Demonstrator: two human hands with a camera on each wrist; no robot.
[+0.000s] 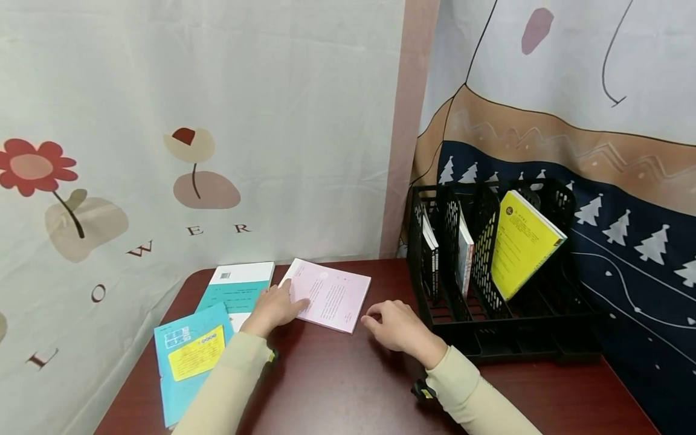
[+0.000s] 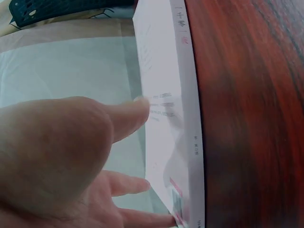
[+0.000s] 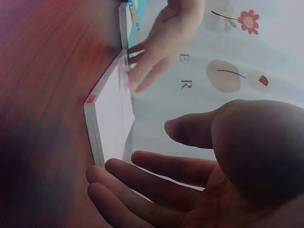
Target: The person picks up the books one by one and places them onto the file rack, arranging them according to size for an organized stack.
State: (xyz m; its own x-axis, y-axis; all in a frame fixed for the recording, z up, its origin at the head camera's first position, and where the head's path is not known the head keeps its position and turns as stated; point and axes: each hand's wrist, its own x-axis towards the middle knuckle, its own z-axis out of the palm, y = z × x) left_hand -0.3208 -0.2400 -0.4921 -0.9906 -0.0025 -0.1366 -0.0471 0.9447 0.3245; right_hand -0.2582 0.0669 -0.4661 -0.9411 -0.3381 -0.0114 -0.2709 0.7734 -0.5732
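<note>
A reddish-brown wood-grain table (image 1: 337, 389) stands before a pale, flower-printed fabric backdrop (image 1: 310, 121); to the right hangs tree-printed fabric (image 1: 633, 296) with navy and tan bands.

- Your head camera's up high, looking forward and down over the glossy red-brown wooden table (image 1: 337, 386)
- Your left-wrist view's sideways, right up on the pale-pink rectangular paperback (image 2: 164, 57)
- Your right-wrist view shares that paperback, farther back!
</note>
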